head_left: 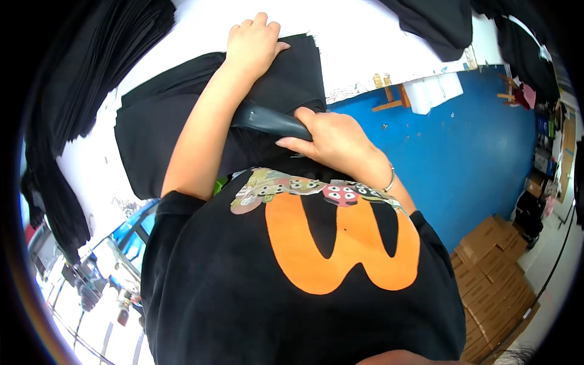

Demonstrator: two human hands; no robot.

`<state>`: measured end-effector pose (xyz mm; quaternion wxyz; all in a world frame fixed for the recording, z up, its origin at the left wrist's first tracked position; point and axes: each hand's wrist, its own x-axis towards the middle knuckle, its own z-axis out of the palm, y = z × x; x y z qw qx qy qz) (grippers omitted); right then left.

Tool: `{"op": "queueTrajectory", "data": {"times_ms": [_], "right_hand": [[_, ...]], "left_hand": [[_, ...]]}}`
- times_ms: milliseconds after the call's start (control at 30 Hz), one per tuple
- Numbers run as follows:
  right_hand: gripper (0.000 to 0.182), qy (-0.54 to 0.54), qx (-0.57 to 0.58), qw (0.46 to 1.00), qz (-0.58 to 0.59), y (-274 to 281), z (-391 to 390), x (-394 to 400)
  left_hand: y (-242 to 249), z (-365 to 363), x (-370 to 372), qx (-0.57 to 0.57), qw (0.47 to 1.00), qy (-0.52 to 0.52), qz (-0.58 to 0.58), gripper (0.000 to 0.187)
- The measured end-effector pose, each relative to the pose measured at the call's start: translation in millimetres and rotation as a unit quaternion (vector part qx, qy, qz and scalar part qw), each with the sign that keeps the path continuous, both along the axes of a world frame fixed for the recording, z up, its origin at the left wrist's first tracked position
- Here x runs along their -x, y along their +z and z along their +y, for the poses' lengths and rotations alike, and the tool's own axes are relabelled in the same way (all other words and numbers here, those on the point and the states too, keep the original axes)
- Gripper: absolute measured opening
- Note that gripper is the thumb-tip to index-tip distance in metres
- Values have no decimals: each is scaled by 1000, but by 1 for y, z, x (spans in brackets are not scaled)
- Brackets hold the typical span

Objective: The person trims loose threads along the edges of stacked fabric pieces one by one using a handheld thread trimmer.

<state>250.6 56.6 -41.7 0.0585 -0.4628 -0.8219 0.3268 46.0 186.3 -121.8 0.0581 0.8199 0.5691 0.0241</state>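
My left hand [252, 47] reaches to the far edge of a stack of black cloth [295, 70] on the white table. Its fingers are bent over that edge, with the thumb out to the right; the fingertips are hidden. Closer to my body, my right hand [344, 141] grips the smooth, curved handle of a dark grey tool [267, 118]. The tool lies low across the cloth, and its front end is hidden behind my left forearm, so its kind does not show. More folded black cloth [155, 131] spreads to the left of my forearm.
A large fanned pile of black cloth [100, 67] covers the table's left side. Further black cloth [435, 27] hangs over the far right edge. A wooden stool [389, 102] with white sheets stands on the blue floor [462, 146]. Cardboard boxes [496, 274] are stacked at lower right.
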Motion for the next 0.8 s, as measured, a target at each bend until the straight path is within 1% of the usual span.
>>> {"op": "queueTrajectory", "data": {"times_ms": [67,100,133,167,200,233,300,333,400,433,467,533,567,600,667,700,733,800], "right_hand": [[52,-52,10,997,49,-6,-3,-30],[50,-118,12,985,126,-9,-7,-50],[47,-178,58,973,138,-17,-8,-71],[46,-253,134,940,185,-20,-6,-87],[44,-322,209,894,230,-23,-2,-96],[44,-331,199,896,220,-24,9,-95],[49,-335,167,905,202,-36,39,-79],[52,-295,122,926,204,-56,58,-70],[53,-341,208,875,272,-59,87,-51],[51,-342,211,875,271,-47,89,-52],[49,-342,213,875,268,-37,91,-56],[48,-328,217,868,302,-45,82,-77],[46,-328,229,866,299,-43,76,-86],[45,-331,241,863,296,-40,73,-89],[43,-280,264,883,267,-45,76,-80],[43,-286,262,875,290,-49,79,-70],[44,-290,259,867,311,-53,85,-64],[45,-335,246,843,341,-52,99,-59]], "left_hand": [[-30,6,-8,-97,986,-7,-133,37],[-53,7,-8,-22,972,28,-232,37],[-48,3,-9,-15,970,17,-244,33],[-44,-2,-12,-13,960,22,-279,29],[-42,-5,-15,-9,949,31,-314,26],[-41,-4,-16,-7,950,29,-311,26],[-39,-3,-17,18,925,43,-376,22],[-42,-4,-18,21,927,40,-372,22],[-46,-1,-16,63,894,99,-433,18],[-42,-1,-15,97,885,116,-441,18],[-42,1,-14,94,886,118,-438,18],[-47,2,-14,114,867,114,-472,20],[-49,3,-14,106,880,104,-451,19],[-50,6,-14,104,879,109,-452,19],[-54,9,-16,128,887,99,-433,19],[-68,13,-13,124,887,97,-434,20],[-65,14,-14,125,887,96,-435,20],[-60,12,-13,144,869,94,-465,19]]}}
